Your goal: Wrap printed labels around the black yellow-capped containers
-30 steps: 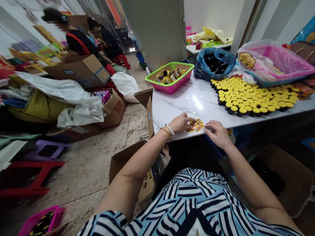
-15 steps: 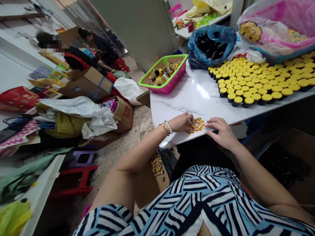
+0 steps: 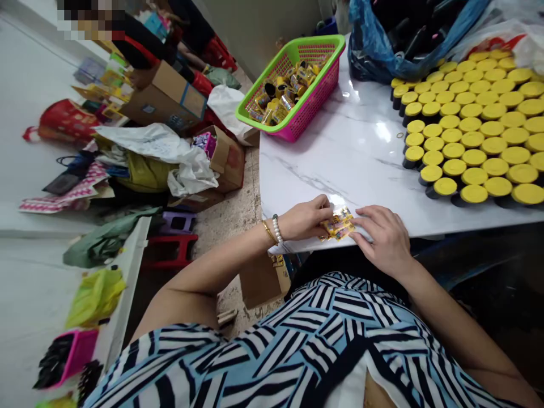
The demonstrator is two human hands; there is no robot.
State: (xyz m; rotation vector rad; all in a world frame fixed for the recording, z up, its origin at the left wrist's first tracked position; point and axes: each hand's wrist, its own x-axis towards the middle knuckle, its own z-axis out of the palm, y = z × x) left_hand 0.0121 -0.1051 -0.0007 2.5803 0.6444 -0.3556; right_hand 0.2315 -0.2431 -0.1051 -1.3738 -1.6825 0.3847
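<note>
A strip of yellow packets point(image 3: 338, 224) is pinched by the left hand point(image 3: 305, 221) and touched by the curved right hand point(image 3: 379, 238); many capped jars point(image 3: 471, 153) stand ranked rightward on the worktop point(image 3: 323, 187), and a basket of jars point(image 3: 289, 85) remains filled beyond the hands.

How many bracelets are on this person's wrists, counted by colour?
Gold-coloured bangle: 1
White beaded bracelet: 1
Total: 2, both on the wrist of the left hand; the right hand shows none on its visible wrist.
</note>
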